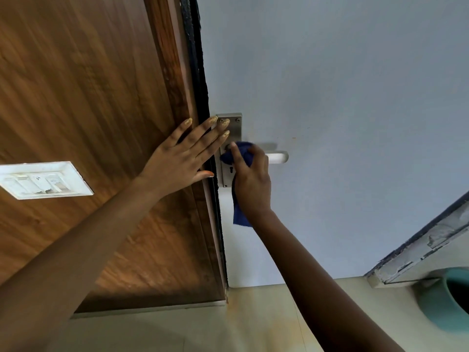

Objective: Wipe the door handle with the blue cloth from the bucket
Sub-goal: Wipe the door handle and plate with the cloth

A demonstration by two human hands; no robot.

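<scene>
A metal lever door handle [278,157] sticks out to the right from a steel backplate [234,123] on the pale grey door [342,97]. My right hand [252,181] grips a dark blue cloth [239,214] and presses it against the base of the lever, over the backplate; a tail of cloth hangs below my wrist. My left hand [177,153] lies flat with fingers spread across the wooden door frame [101,85], fingertips touching the backplate's upper edge.
A white switch plate [45,180] is mounted on the wood panel at left. A teal bucket [446,298] stands on the beige tiled floor [228,326] at the lower right, below a worn grey ledge [418,247].
</scene>
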